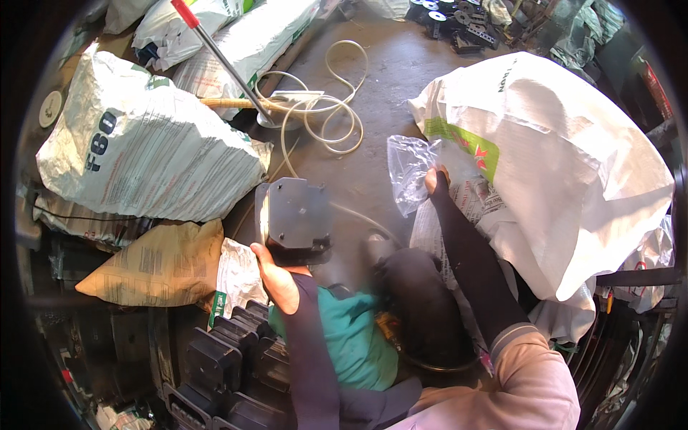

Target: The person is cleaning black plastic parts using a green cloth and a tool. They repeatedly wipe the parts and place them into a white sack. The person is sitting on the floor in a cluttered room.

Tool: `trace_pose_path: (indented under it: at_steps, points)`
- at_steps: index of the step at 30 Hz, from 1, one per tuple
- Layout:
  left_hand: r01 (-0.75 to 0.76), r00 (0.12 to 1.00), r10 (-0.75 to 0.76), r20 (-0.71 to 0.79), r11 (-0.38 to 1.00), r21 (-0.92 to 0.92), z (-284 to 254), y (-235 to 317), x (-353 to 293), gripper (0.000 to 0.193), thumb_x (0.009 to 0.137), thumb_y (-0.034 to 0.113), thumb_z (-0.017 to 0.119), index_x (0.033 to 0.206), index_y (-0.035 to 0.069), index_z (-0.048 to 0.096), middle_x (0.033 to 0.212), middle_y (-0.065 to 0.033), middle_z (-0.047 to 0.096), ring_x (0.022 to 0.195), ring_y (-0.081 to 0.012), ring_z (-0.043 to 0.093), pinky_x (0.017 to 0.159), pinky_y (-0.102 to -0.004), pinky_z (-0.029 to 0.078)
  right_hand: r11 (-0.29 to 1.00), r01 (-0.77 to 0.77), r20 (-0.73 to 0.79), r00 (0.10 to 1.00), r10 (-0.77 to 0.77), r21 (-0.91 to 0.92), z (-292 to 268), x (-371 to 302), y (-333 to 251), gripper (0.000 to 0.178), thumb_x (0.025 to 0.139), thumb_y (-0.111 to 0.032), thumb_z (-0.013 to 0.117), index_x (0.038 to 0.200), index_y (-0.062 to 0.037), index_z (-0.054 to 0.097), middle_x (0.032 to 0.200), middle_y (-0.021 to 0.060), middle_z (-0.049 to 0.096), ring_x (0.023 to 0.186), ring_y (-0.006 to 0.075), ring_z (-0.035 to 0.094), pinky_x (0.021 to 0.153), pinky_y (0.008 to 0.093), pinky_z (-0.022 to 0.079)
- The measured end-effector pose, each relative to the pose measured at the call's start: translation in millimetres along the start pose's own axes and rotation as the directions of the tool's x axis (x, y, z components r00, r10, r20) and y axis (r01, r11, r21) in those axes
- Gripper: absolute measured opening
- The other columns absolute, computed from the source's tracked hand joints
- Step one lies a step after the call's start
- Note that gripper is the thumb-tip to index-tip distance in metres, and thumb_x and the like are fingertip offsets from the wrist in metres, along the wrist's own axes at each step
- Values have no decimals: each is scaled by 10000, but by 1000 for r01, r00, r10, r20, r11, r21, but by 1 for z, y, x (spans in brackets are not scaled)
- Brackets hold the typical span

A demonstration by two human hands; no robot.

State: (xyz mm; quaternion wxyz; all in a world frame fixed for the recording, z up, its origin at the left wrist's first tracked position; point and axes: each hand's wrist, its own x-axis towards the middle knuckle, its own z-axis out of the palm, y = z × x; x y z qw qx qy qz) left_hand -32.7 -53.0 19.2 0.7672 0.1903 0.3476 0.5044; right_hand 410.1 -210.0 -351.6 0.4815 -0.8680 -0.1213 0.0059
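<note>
My left hand (278,281) grips a black, square-shaped plastic housing (297,215) by its near edge. The thumb shows at the side, while the other fingers are mostly hidden beneath the part. Out to the right, my right hand (436,179) pinches the edge of a clear plastic bag (410,172), which hangs crumpled to the left of the fingers. Beside that hand stands a large white woven sack (545,158) with a green band. More black plastic housings (215,358) are stacked at the lower left, next to my left forearm.
White sacks (158,150) and a brown sack (168,265) line the left side. A metal rod with a red tip (222,61) leans near a coiled pale hose (344,107) on the grey floor (390,79). Small black parts (459,25) lie at the far end.
</note>
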Motion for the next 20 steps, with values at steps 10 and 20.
trace_pose_path:
  at_steps: [10,20]
  points:
    - [68,995,-71,-74,997,-42,15,9,-15,646,991,502,514,1334,-45,493,1279,-155,566,1140,-268,554,1015,-418,438,894,448,3,894,-448,-11,-21,-29,-129,270,792,-230,665,969,-41,589,896,168,576,807,309,582,711,404,481]
    - [122,984,-120,-129,992,10,14,10,-13,620,1029,476,438,1371,-40,459,1316,-158,551,1173,-284,549,1037,-440,428,312,476,568,673,473,-823,-36,-47,-138,409,858,-397,646,1216,-200,670,1286,128,635,1227,272,578,1121,628,209]
